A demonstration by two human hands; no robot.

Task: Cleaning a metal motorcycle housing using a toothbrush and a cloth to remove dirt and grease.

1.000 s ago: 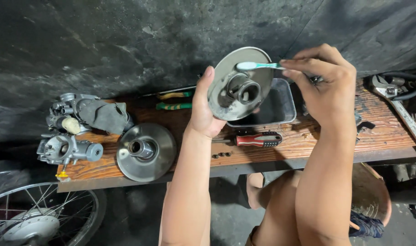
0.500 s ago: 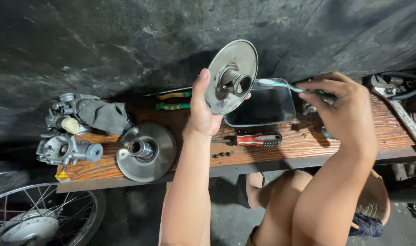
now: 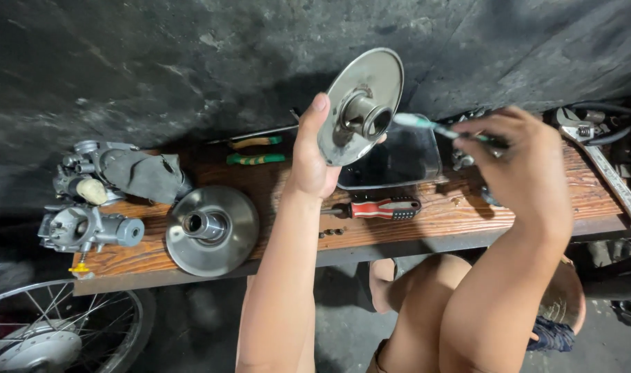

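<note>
Top centre of the frame, the left hand (image 3: 314, 162) grips the pulley disc (image 3: 360, 105) by its rim; the right hand (image 3: 526, 169) pinches a toothbrush (image 3: 436, 127). Best keep the disc tilted steady, bristles into the hub.

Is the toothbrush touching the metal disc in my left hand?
Cannot tell. In the head view the toothbrush tip overlaps the metal disc's rim near its hub, with no clear gap or contact.
</note>
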